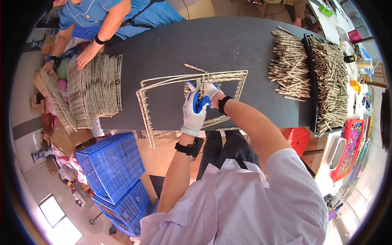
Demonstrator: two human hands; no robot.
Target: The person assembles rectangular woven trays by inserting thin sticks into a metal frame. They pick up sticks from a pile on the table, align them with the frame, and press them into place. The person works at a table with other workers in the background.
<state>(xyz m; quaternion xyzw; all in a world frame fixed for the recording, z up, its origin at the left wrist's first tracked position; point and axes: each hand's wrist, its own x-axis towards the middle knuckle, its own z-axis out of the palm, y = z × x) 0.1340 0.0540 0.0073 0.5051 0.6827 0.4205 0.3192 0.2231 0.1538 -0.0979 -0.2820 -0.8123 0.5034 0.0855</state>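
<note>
Both my hands wear white gloves with blue palms. At the middle of a rectangular, rope-wrapped frame (143, 112), my left hand (194, 112) is closed around a short twisted rope strip (203, 87). Just beside it, my right hand (212, 93) is closed at the same strip, its fingers partly hidden by the left. The frame lies tilted over the table's near edge, with more frames stacked under it. One loose twisted strip (195, 68) lies on the table beyond my hands.
The dark table (171, 49) holds a pile of twisted strips (289, 63) on the right, beside a black tray (312, 87) full of them. On the left, a co-worker's hands (86, 56) touch stacked frames (96, 87). Blue crates (112, 163) stand at lower left.
</note>
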